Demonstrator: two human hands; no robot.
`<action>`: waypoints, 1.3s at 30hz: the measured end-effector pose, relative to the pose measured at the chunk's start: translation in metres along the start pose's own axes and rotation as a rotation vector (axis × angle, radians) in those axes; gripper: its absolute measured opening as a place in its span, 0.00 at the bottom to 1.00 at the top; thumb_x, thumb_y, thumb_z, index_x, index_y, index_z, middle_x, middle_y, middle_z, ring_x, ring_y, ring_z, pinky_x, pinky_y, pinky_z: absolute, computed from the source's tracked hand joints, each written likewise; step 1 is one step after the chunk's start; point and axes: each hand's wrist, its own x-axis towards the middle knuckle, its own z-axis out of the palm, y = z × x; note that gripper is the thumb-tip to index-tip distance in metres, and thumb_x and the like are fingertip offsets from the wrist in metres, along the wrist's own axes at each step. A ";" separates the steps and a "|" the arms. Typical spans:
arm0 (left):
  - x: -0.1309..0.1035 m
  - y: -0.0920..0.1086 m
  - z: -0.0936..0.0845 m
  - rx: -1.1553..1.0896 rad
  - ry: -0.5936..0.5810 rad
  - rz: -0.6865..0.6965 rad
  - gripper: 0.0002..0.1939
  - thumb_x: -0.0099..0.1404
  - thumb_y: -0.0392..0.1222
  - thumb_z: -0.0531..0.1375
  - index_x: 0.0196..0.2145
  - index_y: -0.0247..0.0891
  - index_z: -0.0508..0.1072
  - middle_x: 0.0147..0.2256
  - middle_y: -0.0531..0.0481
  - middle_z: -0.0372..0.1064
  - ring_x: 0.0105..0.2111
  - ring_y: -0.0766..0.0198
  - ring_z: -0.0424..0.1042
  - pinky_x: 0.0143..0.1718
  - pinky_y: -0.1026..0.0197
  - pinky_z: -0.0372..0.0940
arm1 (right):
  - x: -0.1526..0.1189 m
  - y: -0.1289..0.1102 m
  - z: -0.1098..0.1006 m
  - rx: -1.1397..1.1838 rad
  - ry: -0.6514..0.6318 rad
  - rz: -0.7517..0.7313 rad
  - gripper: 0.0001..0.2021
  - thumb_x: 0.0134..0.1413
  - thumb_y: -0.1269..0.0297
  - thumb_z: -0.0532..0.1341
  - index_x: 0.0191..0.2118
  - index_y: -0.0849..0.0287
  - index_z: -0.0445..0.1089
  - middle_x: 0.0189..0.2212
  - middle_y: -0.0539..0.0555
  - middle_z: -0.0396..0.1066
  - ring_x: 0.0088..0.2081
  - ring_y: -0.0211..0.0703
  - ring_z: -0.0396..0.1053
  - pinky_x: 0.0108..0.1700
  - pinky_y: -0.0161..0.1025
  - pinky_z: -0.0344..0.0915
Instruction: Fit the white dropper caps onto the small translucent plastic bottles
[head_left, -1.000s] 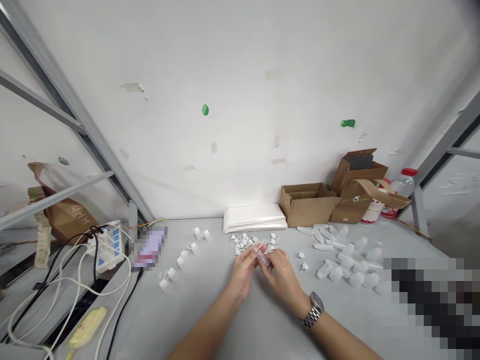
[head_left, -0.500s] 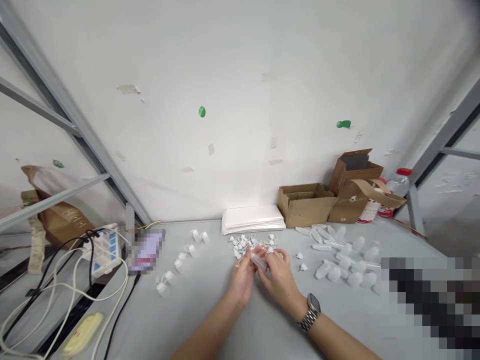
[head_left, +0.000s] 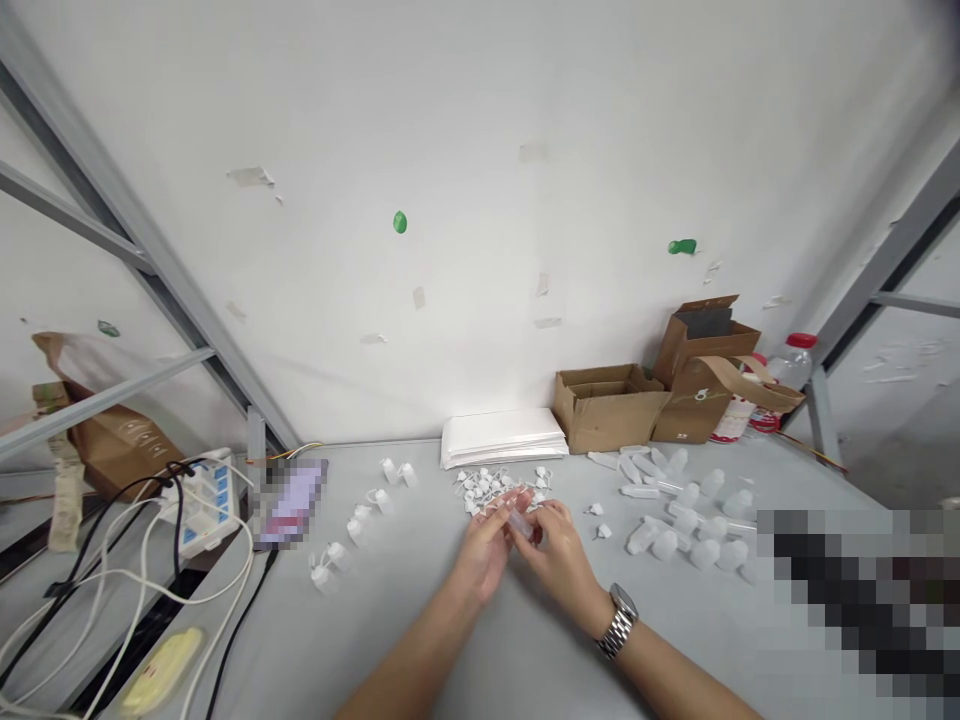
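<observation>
Both hands meet over the middle of the table around a small translucent plastic bottle (head_left: 519, 523). My left hand (head_left: 482, 556) is closed on its left side, my right hand (head_left: 559, 552) pinches it from the right. Whether a cap is on it is hidden by the fingers. Just behind my hands lies a pile of white caps with loop straps (head_left: 486, 484). Two loose caps (head_left: 598, 520) rest right of my right hand. Farther right several uncapped translucent bottles (head_left: 703, 552) lie scattered. At left, several capped bottles (head_left: 355, 526) stand in a loose row.
White flat sheets (head_left: 504, 440) are stacked against the wall, beside an open cardboard box (head_left: 611, 412). Brown paper packaging (head_left: 686, 400) and a red-capped bottle (head_left: 795, 365) stand at back right. A phone (head_left: 296, 500), power strip (head_left: 210, 505) and tangled cables occupy the left.
The camera view has shifted slightly. Both hands keep hold of the small bottle in nearly the same place, with only slight finger movement.
</observation>
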 end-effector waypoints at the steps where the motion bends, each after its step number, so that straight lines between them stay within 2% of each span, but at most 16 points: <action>1: 0.000 0.000 0.000 -0.004 -0.002 -0.003 0.13 0.53 0.38 0.63 0.38 0.35 0.73 0.41 0.44 0.72 0.49 0.57 0.65 0.51 0.56 0.56 | 0.000 -0.001 0.000 0.036 -0.005 0.051 0.12 0.53 0.63 0.55 0.21 0.57 0.57 0.18 0.48 0.58 0.26 0.39 0.57 0.35 0.40 0.58; 4: 0.001 -0.002 -0.001 -0.019 -0.014 -0.006 0.13 0.52 0.36 0.63 0.37 0.35 0.74 0.40 0.44 0.73 0.47 0.57 0.66 0.51 0.56 0.56 | 0.002 -0.005 -0.002 0.200 -0.060 0.251 0.13 0.49 0.59 0.58 0.20 0.58 0.59 0.19 0.49 0.61 0.26 0.39 0.59 0.30 0.36 0.58; 8: 0.004 -0.002 -0.006 -0.019 0.023 0.001 0.12 0.51 0.38 0.64 0.36 0.34 0.74 0.41 0.44 0.72 0.46 0.57 0.67 0.52 0.55 0.55 | 0.009 -0.008 -0.005 0.542 -0.206 0.504 0.14 0.43 0.53 0.61 0.21 0.60 0.63 0.18 0.48 0.63 0.23 0.36 0.59 0.27 0.34 0.57; 11: 0.004 0.001 -0.008 -0.004 0.014 0.004 0.12 0.52 0.41 0.63 0.36 0.34 0.74 0.41 0.43 0.72 0.47 0.56 0.66 0.52 0.56 0.55 | 0.015 -0.011 -0.007 0.710 -0.283 0.598 0.17 0.39 0.50 0.62 0.19 0.61 0.63 0.14 0.46 0.61 0.20 0.35 0.58 0.24 0.33 0.55; 16: 0.003 0.006 -0.009 0.024 -0.013 -0.020 0.15 0.55 0.47 0.60 0.36 0.33 0.74 0.40 0.41 0.72 0.47 0.54 0.66 0.51 0.55 0.55 | 0.017 -0.014 -0.009 0.746 -0.282 0.604 0.16 0.38 0.51 0.63 0.21 0.61 0.66 0.15 0.47 0.63 0.20 0.35 0.60 0.26 0.34 0.56; 21: 0.001 0.006 -0.005 0.073 0.001 0.038 0.14 0.53 0.45 0.62 0.34 0.33 0.74 0.38 0.42 0.73 0.45 0.55 0.68 0.49 0.56 0.57 | 0.014 -0.013 -0.008 0.686 -0.268 0.584 0.14 0.40 0.55 0.62 0.20 0.61 0.65 0.16 0.47 0.63 0.22 0.36 0.61 0.28 0.34 0.58; 24: 0.000 0.005 -0.001 0.086 0.030 0.053 0.16 0.53 0.46 0.62 0.36 0.33 0.74 0.38 0.41 0.73 0.44 0.55 0.69 0.49 0.56 0.57 | 0.011 -0.010 -0.007 0.574 -0.199 0.538 0.11 0.43 0.58 0.61 0.22 0.60 0.65 0.18 0.47 0.64 0.24 0.37 0.61 0.30 0.34 0.58; 28: 0.000 0.006 0.000 0.116 0.013 0.083 0.17 0.54 0.47 0.62 0.37 0.33 0.74 0.39 0.41 0.72 0.43 0.56 0.69 0.48 0.56 0.58 | 0.007 -0.006 -0.007 0.335 -0.071 0.426 0.09 0.45 0.58 0.59 0.25 0.59 0.66 0.22 0.49 0.65 0.28 0.40 0.61 0.32 0.36 0.58; 31: 0.001 0.009 -0.002 0.120 0.009 0.096 0.16 0.53 0.48 0.62 0.35 0.32 0.74 0.37 0.41 0.73 0.41 0.56 0.70 0.46 0.57 0.59 | 0.007 -0.006 -0.008 0.286 -0.059 0.380 0.11 0.44 0.56 0.61 0.24 0.59 0.66 0.22 0.51 0.65 0.30 0.42 0.61 0.34 0.38 0.58; 33: 0.002 0.010 -0.003 0.108 0.023 0.099 0.16 0.52 0.48 0.62 0.33 0.32 0.74 0.36 0.42 0.73 0.40 0.57 0.70 0.45 0.57 0.59 | 0.008 -0.008 -0.009 0.391 -0.128 0.398 0.13 0.45 0.54 0.60 0.24 0.59 0.66 0.21 0.50 0.65 0.28 0.41 0.61 0.33 0.38 0.58; 37: 0.001 0.013 -0.002 0.135 0.043 0.095 0.16 0.50 0.47 0.64 0.32 0.32 0.75 0.35 0.43 0.74 0.40 0.59 0.70 0.43 0.61 0.60 | 0.014 -0.011 -0.012 0.841 -0.385 0.507 0.18 0.47 0.49 0.58 0.21 0.60 0.65 0.17 0.48 0.64 0.22 0.37 0.60 0.29 0.36 0.58; 39: -0.001 0.013 0.000 0.159 0.031 0.088 0.14 0.50 0.47 0.64 0.31 0.33 0.75 0.34 0.43 0.74 0.39 0.60 0.70 0.41 0.63 0.61 | 0.015 -0.013 -0.014 1.020 -0.449 0.562 0.18 0.45 0.49 0.59 0.20 0.60 0.65 0.18 0.49 0.64 0.22 0.36 0.59 0.28 0.35 0.57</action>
